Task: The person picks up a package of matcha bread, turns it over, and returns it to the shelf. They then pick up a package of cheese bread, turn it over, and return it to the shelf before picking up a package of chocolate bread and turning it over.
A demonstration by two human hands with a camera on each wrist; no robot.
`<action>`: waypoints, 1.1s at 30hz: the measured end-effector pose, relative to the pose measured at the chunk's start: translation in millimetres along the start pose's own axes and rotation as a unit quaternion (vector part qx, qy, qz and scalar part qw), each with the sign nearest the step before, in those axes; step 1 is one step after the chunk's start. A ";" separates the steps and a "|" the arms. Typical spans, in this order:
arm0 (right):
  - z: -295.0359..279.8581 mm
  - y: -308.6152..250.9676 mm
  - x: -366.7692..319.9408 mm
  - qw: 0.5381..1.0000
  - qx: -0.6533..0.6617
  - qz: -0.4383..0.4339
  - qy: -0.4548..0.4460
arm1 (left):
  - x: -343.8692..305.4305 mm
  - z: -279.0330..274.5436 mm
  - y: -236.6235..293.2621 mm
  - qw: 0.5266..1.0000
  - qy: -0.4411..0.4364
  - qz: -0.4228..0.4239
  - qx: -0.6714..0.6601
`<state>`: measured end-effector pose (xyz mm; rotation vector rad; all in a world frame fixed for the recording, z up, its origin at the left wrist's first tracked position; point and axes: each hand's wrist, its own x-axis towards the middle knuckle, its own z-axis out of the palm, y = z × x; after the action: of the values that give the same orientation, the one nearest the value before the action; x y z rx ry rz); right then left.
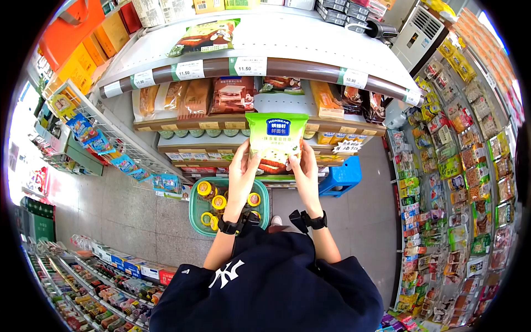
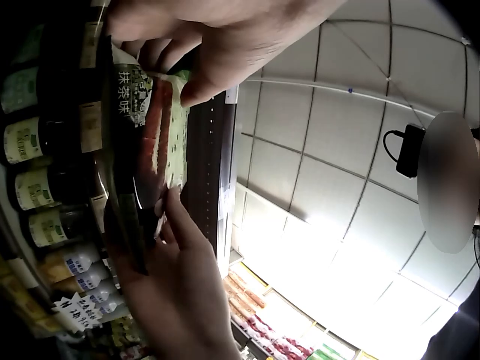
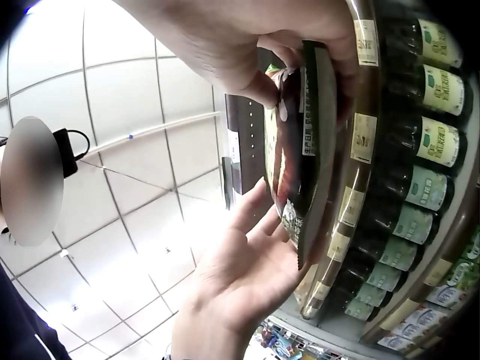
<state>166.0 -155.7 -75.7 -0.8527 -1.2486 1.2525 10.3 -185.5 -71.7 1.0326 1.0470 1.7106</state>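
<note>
A green and white packet of bread, with a dark blue label, is held upright before the shelves. My left hand grips its left lower side, thumb on the front and fingers behind. On the opposite side my right hand grips it the same way. The left wrist view shows the packet edge-on between both hands, with a printed sandwich picture. Its dark back edge appears in the right wrist view, the right hand's fingers wrapping behind it.
A similar packet lies on the upper shelf; packaged breads fill part of the shelf below. A green basket holding several yellow-lidded jars stands on the floor, left of a blue stool. Snack racks line the right side.
</note>
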 end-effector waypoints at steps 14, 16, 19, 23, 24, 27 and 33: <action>-17.0 10.4 109.7 0.996 0.001 -0.082 0.030 | 89.2 5.4 -22.4 0.976 -0.134 0.073 0.152; -11.7 -4.8 119.4 0.993 0.015 -0.118 0.013 | 104.1 10.6 -14.0 0.983 -0.135 0.027 0.119; -21.7 11.5 144.8 0.993 -0.052 -0.101 0.010 | 124.4 15.0 -6.5 0.979 -0.124 0.034 0.157; -28.3 2.6 152.2 0.993 -0.101 -0.046 -0.043 | 138.2 17.7 -4.3 0.974 -0.120 0.047 0.187; -28.8 -1.4 152.2 0.987 -0.124 -0.075 -0.067 | 141.3 16.5 -5.7 0.971 -0.122 0.031 0.202; -33.2 -2.2 162.7 0.963 -0.212 -0.147 -0.081 | 149.6 21.8 -10.2 0.968 -0.116 0.046 0.217; -32.7 4.2 178.6 0.952 -0.249 -0.168 -0.055 | 160.4 32.2 -11.7 0.970 -0.110 0.016 0.216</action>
<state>175.1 23.8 -49.2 -0.8817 -1.7572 0.7264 -3.6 -25.3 -39.5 1.4839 1.2906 1.3795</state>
